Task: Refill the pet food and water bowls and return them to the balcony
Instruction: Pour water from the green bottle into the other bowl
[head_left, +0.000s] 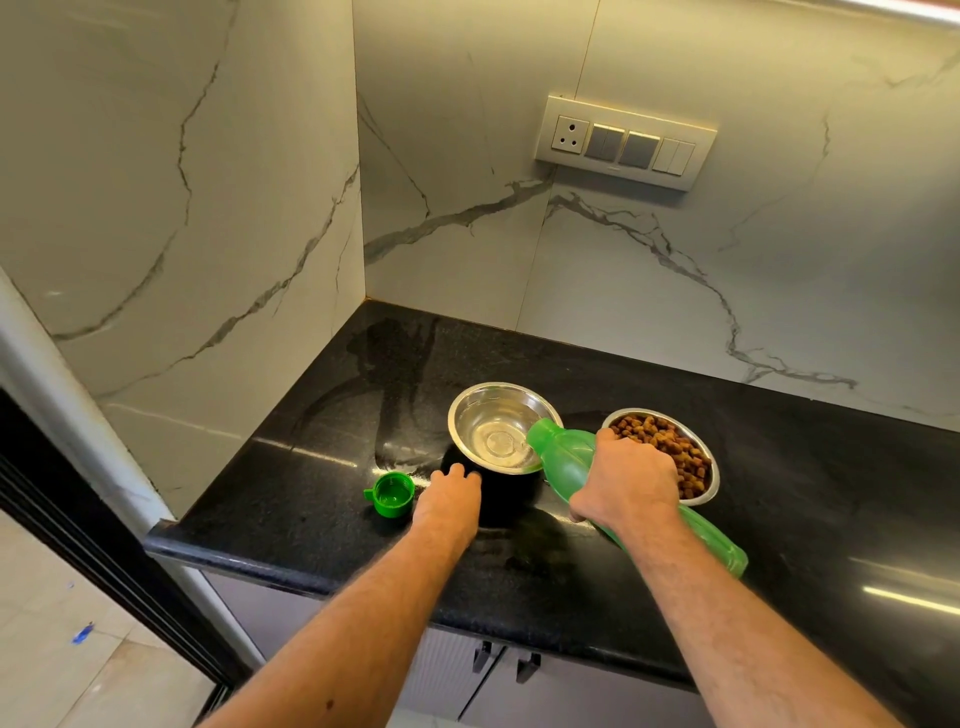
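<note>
Gripping an unlabelled green bottle (571, 457), right hand (623, 480) tilts it over steel bowl (470, 410); left hand (451, 496) flat.

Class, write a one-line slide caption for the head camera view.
Right hand tips a green bottle over a steel bowl beside a kibble-filled bowl; left hand rests on the black counter.

1. Desk (779, 467): black, glossy, set in a marble-walled corner.
2. Steel water bowl (470, 415): holds a little water.
3. Green bottle (566, 457): tilted, mouth over the water bowl's rim, gripped by the right hand (626, 480).
4. Steel food bowl (709, 488): holds brown kibble, right of the bottle.
5. Green cap (392, 493): upturned, beside the left hand (449, 501), which rests on the desk.
6. Switch panel (626, 140): on the wall.
</note>
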